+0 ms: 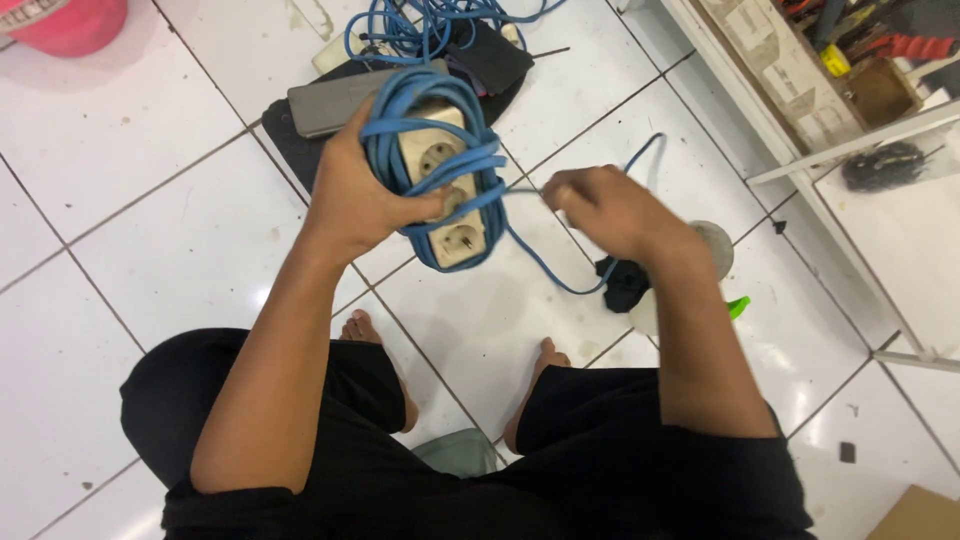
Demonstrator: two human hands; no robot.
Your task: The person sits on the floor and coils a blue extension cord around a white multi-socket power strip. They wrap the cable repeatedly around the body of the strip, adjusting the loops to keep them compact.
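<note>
My left hand (355, 195) grips a cream power strip (447, 190) with three round sockets, held upright above the white tiled floor. A blue cable (425, 135) is wound around the strip in several loops. My right hand (605, 208) pinches the loose run of that blue cable just right of the strip. From there the cable hangs down in a curve and rises behind my right hand. A black plug (625, 283) lies on the floor under my right forearm.
On the floor behind the strip lie a grey flat device (335, 100), a black mat, and a tangle of blue cable (430, 25). A pink bucket (75, 22) stands top left. A white shelf frame (800, 150) with tools runs along the right. A cardboard corner (920, 515) shows bottom right.
</note>
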